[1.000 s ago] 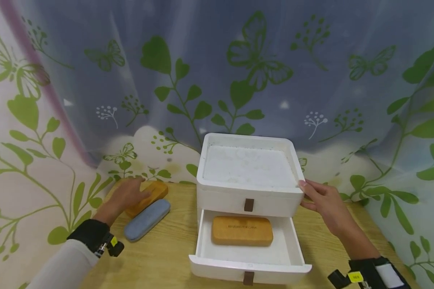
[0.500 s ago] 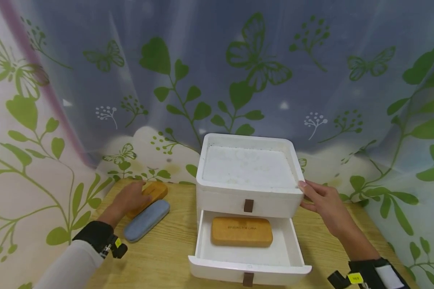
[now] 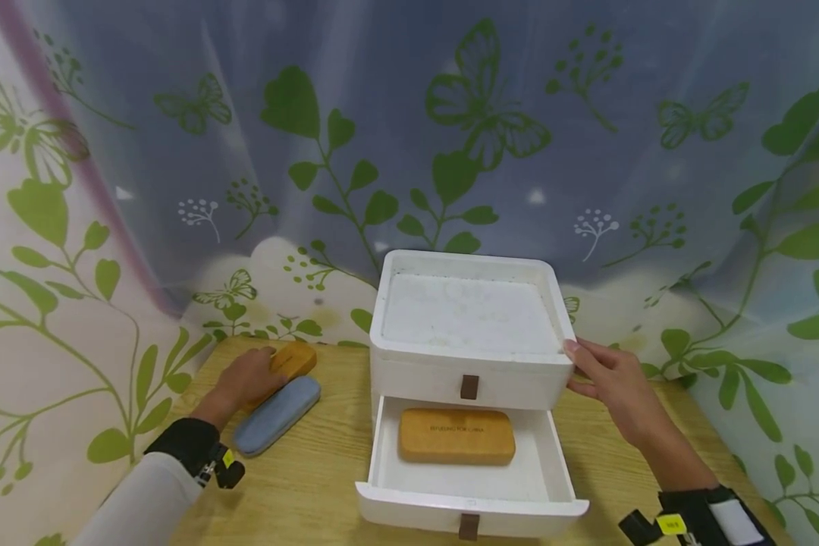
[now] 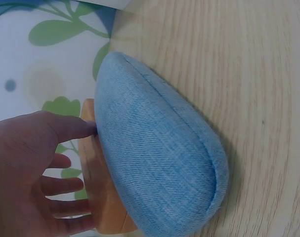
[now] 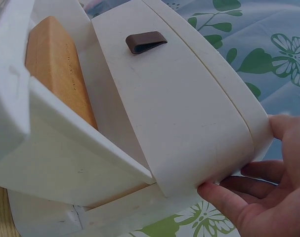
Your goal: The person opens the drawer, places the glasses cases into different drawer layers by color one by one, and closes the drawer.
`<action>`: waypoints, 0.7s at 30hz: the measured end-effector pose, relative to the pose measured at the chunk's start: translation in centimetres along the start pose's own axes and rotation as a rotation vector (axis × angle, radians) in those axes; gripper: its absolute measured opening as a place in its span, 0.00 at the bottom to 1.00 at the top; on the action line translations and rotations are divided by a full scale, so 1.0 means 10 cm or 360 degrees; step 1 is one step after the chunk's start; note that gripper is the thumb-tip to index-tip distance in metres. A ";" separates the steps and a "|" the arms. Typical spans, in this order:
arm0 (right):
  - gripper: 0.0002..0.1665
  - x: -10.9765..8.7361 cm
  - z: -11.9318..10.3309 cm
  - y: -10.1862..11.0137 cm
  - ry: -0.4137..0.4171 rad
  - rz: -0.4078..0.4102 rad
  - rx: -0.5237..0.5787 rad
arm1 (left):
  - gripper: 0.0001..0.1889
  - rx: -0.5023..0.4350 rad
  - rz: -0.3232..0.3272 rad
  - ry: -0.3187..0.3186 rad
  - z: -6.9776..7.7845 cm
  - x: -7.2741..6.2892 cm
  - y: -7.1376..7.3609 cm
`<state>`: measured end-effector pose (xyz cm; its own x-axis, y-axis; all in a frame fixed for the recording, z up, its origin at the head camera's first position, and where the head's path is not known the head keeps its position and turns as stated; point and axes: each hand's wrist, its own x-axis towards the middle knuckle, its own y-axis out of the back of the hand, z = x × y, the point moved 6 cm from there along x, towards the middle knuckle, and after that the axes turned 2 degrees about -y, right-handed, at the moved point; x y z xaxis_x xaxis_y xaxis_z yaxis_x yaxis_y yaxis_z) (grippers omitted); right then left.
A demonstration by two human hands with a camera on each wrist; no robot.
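An orange glasses case (image 3: 295, 360) lies on the wooden table at the left. My left hand (image 3: 247, 377) grips it, with the thumb on the near side in the left wrist view; part of the case is covered by the hand. Right beside it lies a blue fabric glasses case (image 4: 159, 148). My right hand (image 3: 614, 387) holds the right front corner of a white drawer unit (image 3: 416, 371), with the thumb at its upper edge and the fingers along its side. The lower drawer (image 3: 471, 504) is pulled out and has a second orange glasses case (image 5: 61, 69) inside.
The upper drawer is closed and has a brown pull tab (image 3: 469, 387); the lower drawer has another tab (image 3: 469, 525). The unit's top is a shallow rimmed tray (image 3: 467, 311). A leaf-and-butterfly patterned curtain (image 3: 382, 114) hangs behind the table (image 3: 341, 440).
My left hand has come down and slightly right onto the orange glasses case beside the blue one. My right hand and the drawer unit have stayed in place.
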<state>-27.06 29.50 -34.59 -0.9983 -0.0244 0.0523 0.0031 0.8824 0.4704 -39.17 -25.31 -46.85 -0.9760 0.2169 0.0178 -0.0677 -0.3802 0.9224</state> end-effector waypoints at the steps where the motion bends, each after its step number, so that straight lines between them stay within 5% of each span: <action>1: 0.43 0.00 0.00 0.00 0.0006 0.0000 -0.0003 | 0.34 0.0011 0.0001 0.0000 0.00 0.01 -0.01; 12: 0.43 -0.01 0.00 -0.03 0.0008 0.0002 0.0000 | 0.20 0.0027 -0.0043 0.0076 -0.05 0.02 -0.10; 21: 0.44 0.00 0.01 -0.01 -0.0013 0.0009 0.0016 | 0.23 0.0029 -0.0035 0.0087 -0.09 -0.01 -0.15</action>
<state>-27.11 29.42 -34.69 -0.9987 -0.0158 0.0480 0.0082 0.8871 0.4615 -39.19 -25.55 -48.62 -0.9842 0.1755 -0.0235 -0.0862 -0.3590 0.9293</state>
